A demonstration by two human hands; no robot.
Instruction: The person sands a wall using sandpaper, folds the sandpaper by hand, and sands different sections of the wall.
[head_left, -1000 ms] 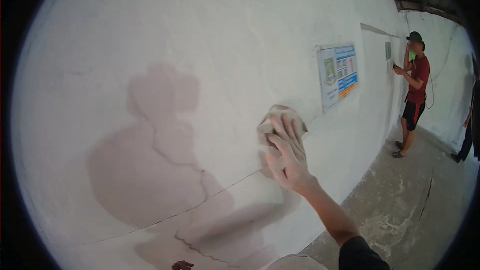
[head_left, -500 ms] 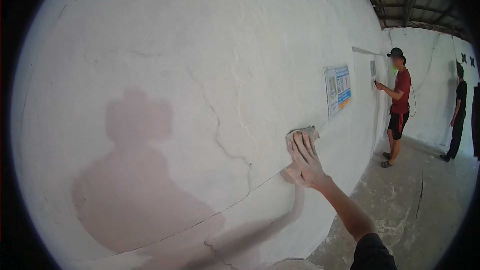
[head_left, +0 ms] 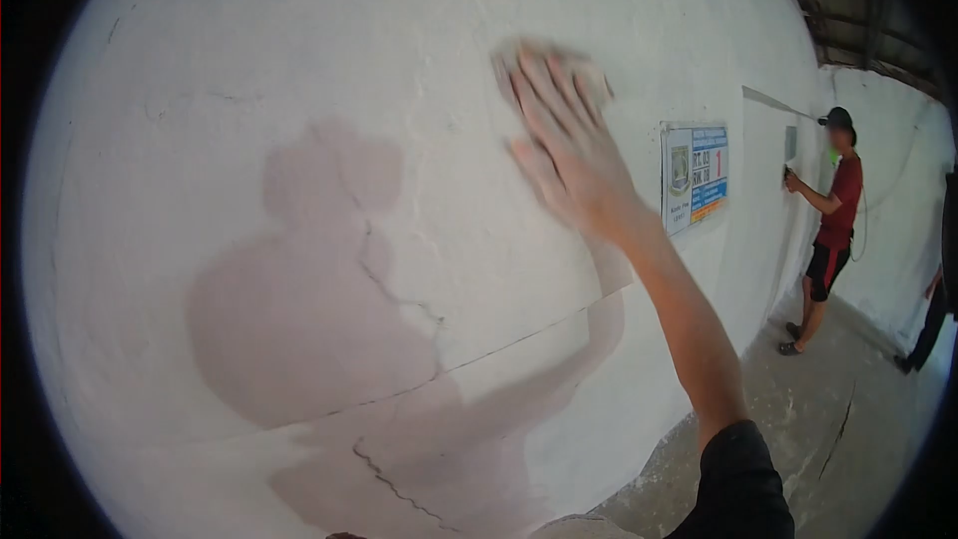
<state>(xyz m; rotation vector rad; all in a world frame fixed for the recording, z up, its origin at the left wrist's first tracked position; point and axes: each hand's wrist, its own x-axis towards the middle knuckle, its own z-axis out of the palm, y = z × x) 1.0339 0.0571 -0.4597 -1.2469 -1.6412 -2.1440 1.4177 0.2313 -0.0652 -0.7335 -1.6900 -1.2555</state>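
Observation:
High on the white wall point(head_left: 439, 180), my right hand point(head_left: 571, 145) presses flat, fingers extended and blurred by motion. Under the fingers is a greyish folded piece point(head_left: 600, 83), cloth or sandpaper; I cannot tell which. Only its edges show on either side of the fingers. Below the hand, a dark crack point(head_left: 399, 299) runs down the plaster to a long seam line point(head_left: 509, 344). My shadow falls across the left part of the wall. My left hand is not in view.
A blue and white sign point(head_left: 696, 175) is fixed to the wall right of my forearm. Farther off, a person in a red shirt point(head_left: 843, 195) faces the wall with a hand raised. Another person's dark-clothed leg point(head_left: 928, 324) shows at the right edge. The concrete floor point(head_left: 798, 429) has a crack.
My right hand has slid up the wall and a little left with the greyish piece under it. The view has shifted, and the far person is now partly cut off.

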